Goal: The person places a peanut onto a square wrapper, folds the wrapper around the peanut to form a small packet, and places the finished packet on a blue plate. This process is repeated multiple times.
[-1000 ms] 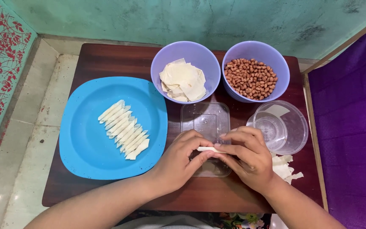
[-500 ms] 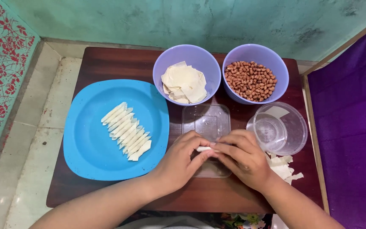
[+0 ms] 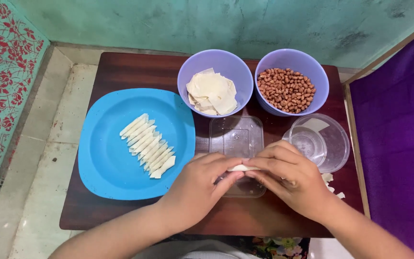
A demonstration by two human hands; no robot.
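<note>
Hands barely shifted; left hand [image 3: 202,184] & right hand [image 3: 288,180] fingers pinch pale roll [image 3: 241,168], long axis left-right.

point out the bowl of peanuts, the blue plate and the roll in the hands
bowl of peanuts [image 3: 264,103], head view, on its purple rim
blue plate [image 3: 106,163], head view, on its bare left part
roll [image 3: 239,168], head view, on the strip showing between the fingertips

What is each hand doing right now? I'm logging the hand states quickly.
Left hand: closed, fingertips pinching the left end of a small white roll.
Right hand: closed, fingers pinching the right end of the roll.
</note>
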